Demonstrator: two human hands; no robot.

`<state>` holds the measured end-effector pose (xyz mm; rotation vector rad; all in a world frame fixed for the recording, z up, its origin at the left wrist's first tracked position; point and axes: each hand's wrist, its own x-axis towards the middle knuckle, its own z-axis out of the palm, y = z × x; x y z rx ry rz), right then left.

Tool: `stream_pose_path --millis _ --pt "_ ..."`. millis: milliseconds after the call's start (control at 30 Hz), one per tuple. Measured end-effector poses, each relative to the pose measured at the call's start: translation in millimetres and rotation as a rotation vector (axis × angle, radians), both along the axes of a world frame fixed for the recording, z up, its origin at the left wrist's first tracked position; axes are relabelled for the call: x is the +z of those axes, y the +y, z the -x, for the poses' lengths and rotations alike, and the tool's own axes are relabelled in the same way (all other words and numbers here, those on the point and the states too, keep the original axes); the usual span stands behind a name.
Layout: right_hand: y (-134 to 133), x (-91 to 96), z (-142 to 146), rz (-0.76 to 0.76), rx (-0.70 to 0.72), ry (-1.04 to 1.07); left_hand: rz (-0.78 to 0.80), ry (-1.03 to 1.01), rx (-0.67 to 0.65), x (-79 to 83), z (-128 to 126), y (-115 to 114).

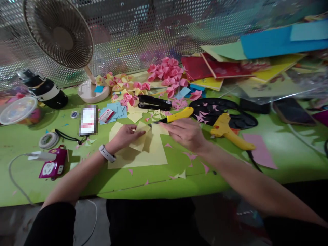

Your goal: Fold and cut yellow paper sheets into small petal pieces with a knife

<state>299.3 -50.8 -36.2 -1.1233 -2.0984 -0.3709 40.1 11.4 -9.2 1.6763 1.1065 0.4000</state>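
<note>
My left hand [125,137], with a white watch band on the wrist, pinches a small piece of pale yellow paper [140,145] between thumb and fingers. Beneath it lies a larger pale yellow sheet [138,161]. My right hand [188,134] is to the right, fingers drawn together at the edge of another pale yellow paper piece [159,128]. Just beyond those fingers is a yellow-handled cutter [180,114], its dark blade pointing left toward the paper. Whether my right hand touches the cutter is hard to make out.
Behind the hands lie a black stapler [155,102] and pink paper flowers [167,73]. A yellow glue gun [230,131] rests on a black palette-shaped tray [243,119] at right. Left are a fan [63,37], a bottle [47,89], tape [48,140] and a purple power strip [54,164].
</note>
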Motion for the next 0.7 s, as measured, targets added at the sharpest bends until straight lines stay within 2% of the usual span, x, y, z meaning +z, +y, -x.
stream_pose_path --millis 67,167,200,267,400,533,600,700 --pt "0.0 0.7 -3.0 0.022 0.001 0.016 -0.192 0.117 0.0 3.0 4.7 4.9" --pt "-1.9 0.0 -2.1 0.011 0.033 0.031 -0.469 0.115 0.111 12.6 6.7 3.1" --pt "-3.0 -0.6 -0.7 -0.014 0.06 0.036 -0.522 0.103 0.132 16.8 5.8 0.1" --pt "-6.4 -1.2 3.0 -0.067 0.127 0.053 -0.552 0.092 0.095 24.9 2.2 -8.1" --pt "-14.9 0.8 9.2 -0.018 0.208 0.014 -0.448 0.051 -0.028 31.9 -5.7 -22.1" --pt "-18.8 1.9 10.9 0.063 0.156 -0.086 -0.306 0.001 0.017 27.9 -6.4 -19.9" --pt "-18.5 0.1 10.4 0.055 0.117 -0.096 -0.094 -0.066 0.047 25.4 -5.1 -14.8" --pt "-18.4 -2.3 9.4 0.054 0.106 -0.083 0.276 -0.199 0.023 21.1 -5.0 -10.1"
